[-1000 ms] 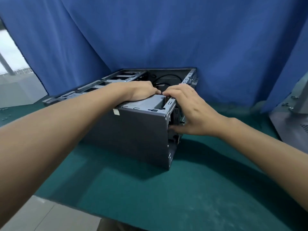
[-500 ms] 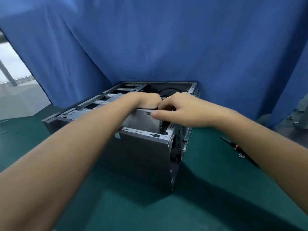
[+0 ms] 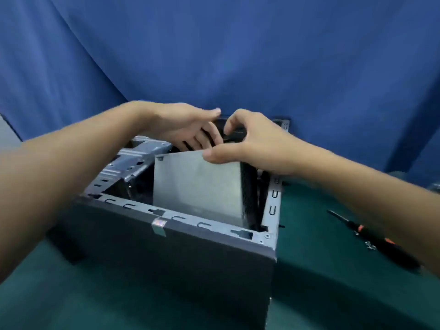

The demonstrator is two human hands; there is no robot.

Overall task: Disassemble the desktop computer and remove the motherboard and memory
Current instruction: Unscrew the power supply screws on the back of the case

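Observation:
A dark grey desktop computer case [image 3: 171,265] lies open-side up on the green mat. A grey metal power supply box [image 3: 197,186] stands tilted up out of the case's near right corner. My right hand [image 3: 252,144] grips the box's top edge, thumb on its near face and fingers curled over the far side. My left hand [image 3: 185,126] reaches behind the box from the left, its fingers curled down against the black far side. The silver drive cage [image 3: 133,163] sits in the left of the case. The motherboard and memory are hidden.
A black screwdriver with orange marks [image 3: 376,239] lies on the green mat [image 3: 321,294] right of the case, with small screws [image 3: 370,245] beside it. A blue curtain [image 3: 238,55] hangs close behind the case.
The power supply box has swung up from lying flat in the case to standing tilted. Both hands rose with it, and the view moved closer over the case.

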